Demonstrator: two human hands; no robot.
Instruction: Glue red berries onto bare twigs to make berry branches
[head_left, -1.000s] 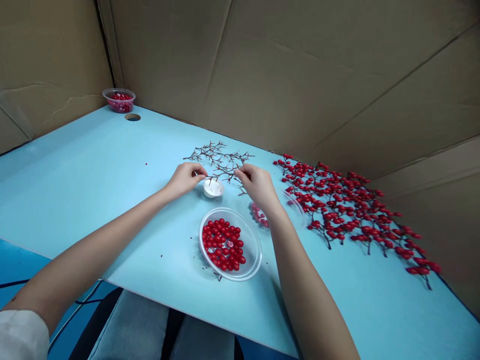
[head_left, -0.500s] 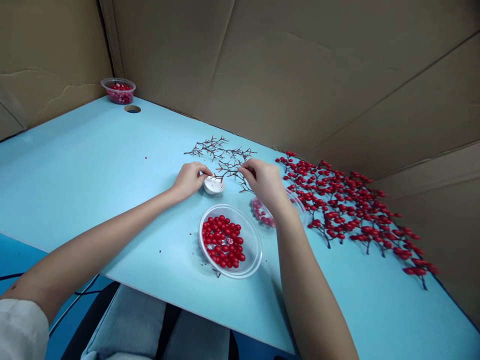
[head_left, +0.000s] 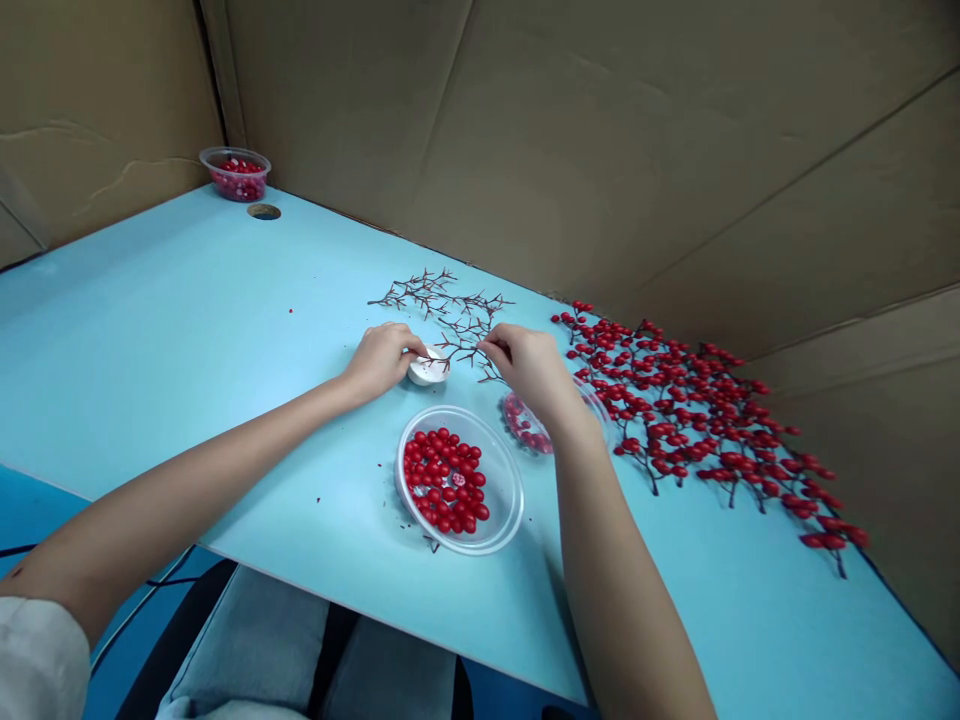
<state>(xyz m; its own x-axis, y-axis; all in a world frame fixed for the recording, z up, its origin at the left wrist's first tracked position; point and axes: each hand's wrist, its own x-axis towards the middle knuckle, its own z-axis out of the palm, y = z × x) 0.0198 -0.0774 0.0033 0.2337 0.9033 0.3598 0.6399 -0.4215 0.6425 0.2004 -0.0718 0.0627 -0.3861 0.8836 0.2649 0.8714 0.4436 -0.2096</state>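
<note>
Head view: I note first the open plastic bowl point(head_left: 504, 490) of red berries point(head_left: 454, 505) on the near part of the tabletop point(head_left: 187, 350), close to the right forearm. A low sweep of that arm could, in my judgement, catch the rim and spill the contents.

Beyond it, the left hand point(head_left: 380, 358) is pinched, finger and thumb together, on one end of a bare twig point(head_left: 459, 348); the right hand point(head_left: 531, 365) is pinched on its other side. The twig spans the gap between them. A hard pull or twist could snap its thin forks. The left fingertips are just beside a small white dish point(head_left: 429, 375), which a slip could tip. The right wrist partly hides a second bowl point(head_left: 600, 405); whether they touch I cannot tell. Loose twigs point(head_left: 431, 292) lie just behind and could snag on the held one.

Surface: pale blue, smooth-looking, dark crumbs scattered around the near bowl. Berry-laden branches point(head_left: 675, 410) cover much of the right side. In the far left corner, a third bowl point(head_left: 238, 190) stands near a round hole point(head_left: 264, 212).

Room: brown cardboard walls point(head_left: 525, 130) enclose the tabletop's far sides.
</note>
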